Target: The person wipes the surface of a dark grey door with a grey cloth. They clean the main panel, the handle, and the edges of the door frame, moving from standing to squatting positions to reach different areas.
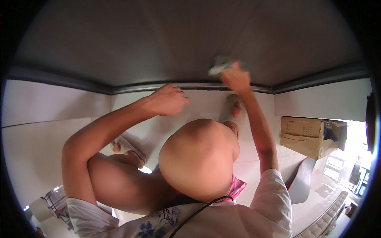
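My right hand [236, 78] grips a pale, crumpled cloth [219, 67], blurred, against a large dark brown panel [166, 44]. My left hand [170, 99] hangs above the white tiled floor, to the left of the right hand and just below the panel's dark lower edge. Its fingers are loosely curled and apart, and nothing shows in them. Both forearms reach forward around my bent knees. My feet, in light slippers, stand on the floor under the hands.
An opened cardboard box [302, 131] stands at the right. Below it are a grey curved object [303, 181] and a long tufted cushion [324, 217]. White walls flank the panel at both sides. A dark cable crosses my shirt.
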